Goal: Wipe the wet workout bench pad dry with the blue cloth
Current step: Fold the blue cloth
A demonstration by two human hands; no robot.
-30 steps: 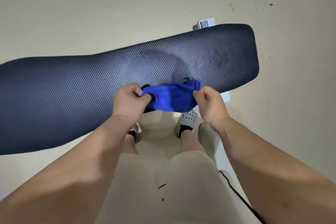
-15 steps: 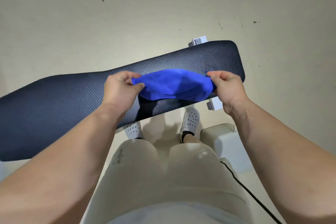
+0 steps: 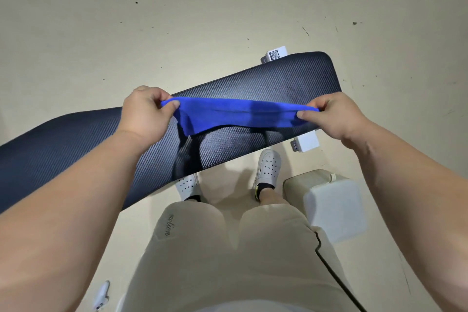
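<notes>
A long dark bench pad (image 3: 273,78) with a woven texture runs from the lower left to the upper right. Above its right half hangs the blue cloth (image 3: 235,115), stretched out sideways in the air. My left hand (image 3: 145,115) pinches the cloth's left end. Its right end is pinched by my right hand (image 3: 334,115). The cloth casts a dark shadow on the pad below it and hides a strip of the pad.
White bench feet (image 3: 306,143) stick out under the pad's right end. A pale boxy object (image 3: 326,200) stands on the beige floor by my right leg, with a black cable (image 3: 326,261) running along my shorts. My white shoes (image 3: 268,167) stand just before the pad.
My hands have lifted the cloth from the pad's near edge and pulled apart, spreading it from a bunched wad into a wide strip. The view has tilted, so the bench sits lower in the frame.
</notes>
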